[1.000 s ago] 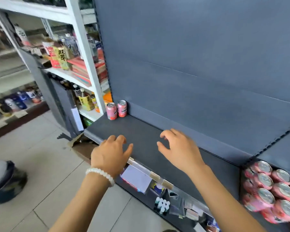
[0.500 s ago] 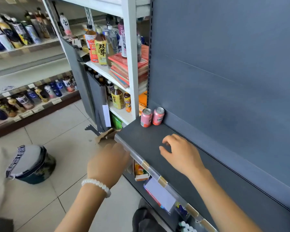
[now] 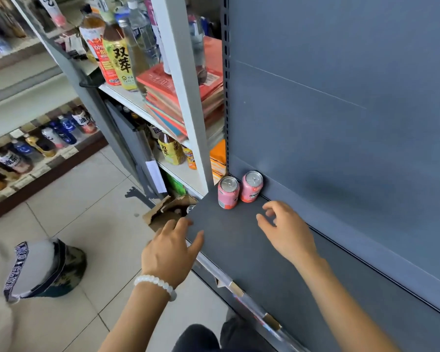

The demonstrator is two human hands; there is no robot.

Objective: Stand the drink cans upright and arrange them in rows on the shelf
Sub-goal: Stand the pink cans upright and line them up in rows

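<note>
Left hand [image 3: 169,252], white bead bracelet [image 3: 155,284] on the wrist, hangs over the front lip of the dark shelf [image 3: 241,250], fingers loosely spread, holding nothing. It reaches toward 11 o'clock, where a torn cardboard box [image 3: 163,212] sits on the floor under the shelf's left end. Right hand [image 3: 287,233] hovers above the shelf deck, fingers relaxed and slightly curled, empty too, not touching any can.

Two pink cans [image 3: 228,192] stand upright side by side in the back left corner of the shelf, at 11 o'clock from the right hand, the rear one against the grey back panel [image 3: 341,110].

Change: a second ago a cluster of pink cans showed at 4 o'clock in the next bay; the view has swung left and they are now out of frame. Both hands have drifted left toward the box. The two cans have not moved. Judgement: first row only just started, the person is likely going for more stock from the box.

Hidden: box contents mostly covered by the shelf edge, one round rim peeks out, cannot tell if it is a can. Price strip [image 3: 241,298] labels blurred. Can print unreadable. Grey cap [image 3: 43,270] at 8 o'clock partly cut off.
</note>
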